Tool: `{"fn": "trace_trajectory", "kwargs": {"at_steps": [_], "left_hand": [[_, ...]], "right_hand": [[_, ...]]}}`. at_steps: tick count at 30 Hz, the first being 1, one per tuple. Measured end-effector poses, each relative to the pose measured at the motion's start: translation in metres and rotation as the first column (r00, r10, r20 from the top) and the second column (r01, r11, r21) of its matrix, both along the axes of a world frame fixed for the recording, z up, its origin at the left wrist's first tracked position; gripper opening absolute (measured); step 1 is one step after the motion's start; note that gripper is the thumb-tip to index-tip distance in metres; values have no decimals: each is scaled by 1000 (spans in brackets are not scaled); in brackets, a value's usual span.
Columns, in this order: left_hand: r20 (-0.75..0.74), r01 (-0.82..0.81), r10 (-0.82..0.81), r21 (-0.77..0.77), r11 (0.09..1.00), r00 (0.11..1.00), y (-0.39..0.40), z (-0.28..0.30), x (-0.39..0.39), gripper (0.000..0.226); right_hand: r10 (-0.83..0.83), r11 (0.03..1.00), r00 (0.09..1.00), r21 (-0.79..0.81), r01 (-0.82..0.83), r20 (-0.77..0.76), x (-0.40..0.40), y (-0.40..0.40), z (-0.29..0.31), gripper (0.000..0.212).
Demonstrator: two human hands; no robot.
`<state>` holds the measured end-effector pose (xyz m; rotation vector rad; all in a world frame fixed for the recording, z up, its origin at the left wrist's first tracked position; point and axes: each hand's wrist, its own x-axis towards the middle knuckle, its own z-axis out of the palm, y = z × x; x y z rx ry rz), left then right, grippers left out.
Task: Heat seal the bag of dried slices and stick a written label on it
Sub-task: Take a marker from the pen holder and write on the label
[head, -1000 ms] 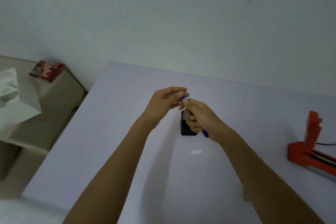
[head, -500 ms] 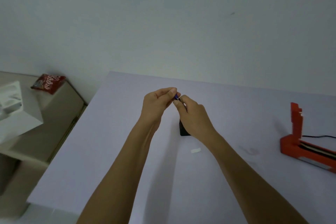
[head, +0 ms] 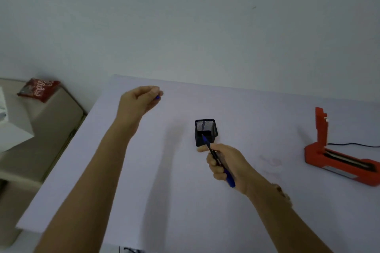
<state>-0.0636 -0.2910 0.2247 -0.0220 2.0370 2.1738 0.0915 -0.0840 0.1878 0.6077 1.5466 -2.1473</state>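
Bag and label are not plainly in view: a faint, blurred patch on the table (head: 123, 170), between the right hand (head: 228, 165) and the sealer (head: 337, 162), may be clear plastic, but I cannot tell.

What shows is the writing step being set up. The right hand is closed round a blue pen (head: 219, 160), its tip pointing up and away, just over the near rim of the black mesh holder (head: 205, 132) standing mid-table. The left hand (head: 138, 100) is held apart, up at the far left, fingers curled and pinched on a small blue piece, most likely the cap (head: 157, 97). Holding the two parts wide apart fits a pen uncapped and ready for writing.

At the right, the sealer sits with its orange arm raised upright, a cord trailing off to the right; judging by that, it stands open to take a bag edge.

On a low surface off the far left lies a red packet (head: 39, 89), well apart from the work and seemingly not part of it.
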Motion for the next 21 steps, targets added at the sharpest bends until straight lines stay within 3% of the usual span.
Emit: {"fn": "trace_trajectory", "kwargs": {"at_steps": [5,10,12,14,16,20,21], "left_hand": [[135,117,-81,-284,952,988,25,-93,37,9],[197,252,-170,-544,800,966,37,-187,63,10],[172,227,-154,-597,769,973,38,-211,67,6],[136,206,-156,-639,741,978,38,-228,68,4],[128,197,-149,-654,731,980,37,-240,67,3],[101,166,-134,-681,713,986,37,-254,69,8],[92,157,-129,-685,711,987,39,-254,69,9]], "right_hand": [[-56,990,985,119,76,-161,1,9,-31,37],[-386,922,910,-95,375,-149,13,39,-79,37],[-431,901,885,-28,433,-179,16,49,-108,23],[-276,879,909,299,371,-313,19,55,-142,17],[14,735,924,631,250,-382,23,53,-170,18],[353,485,902,873,49,-247,18,36,-194,21],[400,404,901,915,-7,-170,15,34,-197,31]]}}
